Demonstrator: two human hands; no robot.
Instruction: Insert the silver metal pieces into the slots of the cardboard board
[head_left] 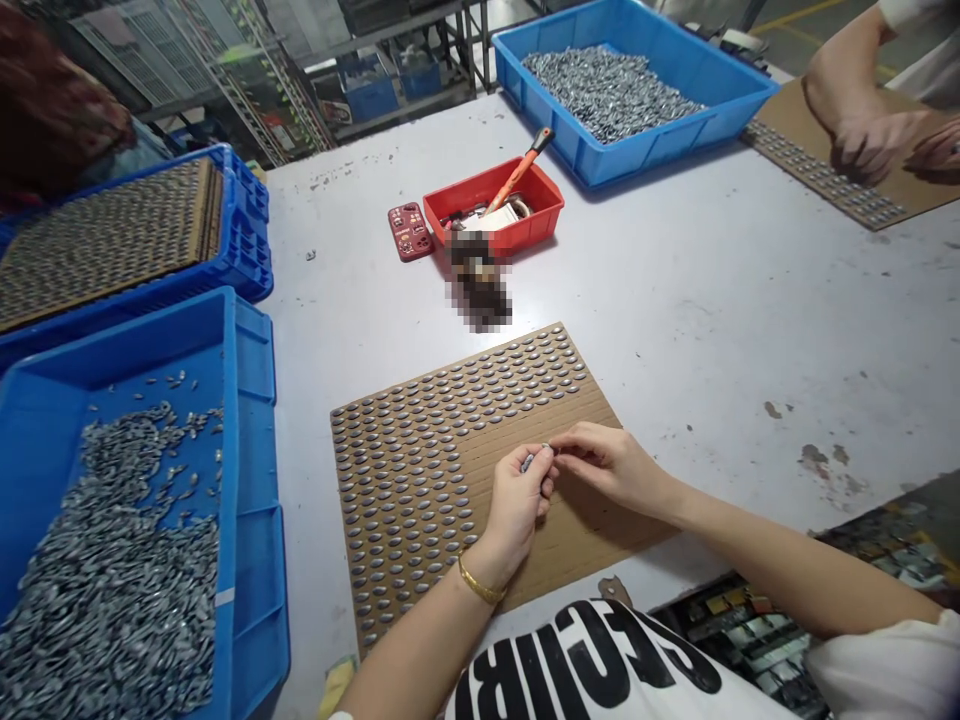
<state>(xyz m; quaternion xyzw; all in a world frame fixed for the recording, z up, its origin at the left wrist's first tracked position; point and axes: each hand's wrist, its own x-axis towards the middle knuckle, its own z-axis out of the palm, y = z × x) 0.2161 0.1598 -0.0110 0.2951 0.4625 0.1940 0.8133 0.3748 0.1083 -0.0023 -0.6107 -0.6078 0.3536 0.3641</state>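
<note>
My left hand: fingers curled tight, gripping small grey metal piece. My right hand: fingers narrow, pinching same piece. Both over cardboard sheet, rows of grey pieces beside.

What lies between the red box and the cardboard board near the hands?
The head view shows a blurred, pixelated object between the red box and the cardboard board.

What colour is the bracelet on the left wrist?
The bracelet is gold; it shows best in the head view.
</note>
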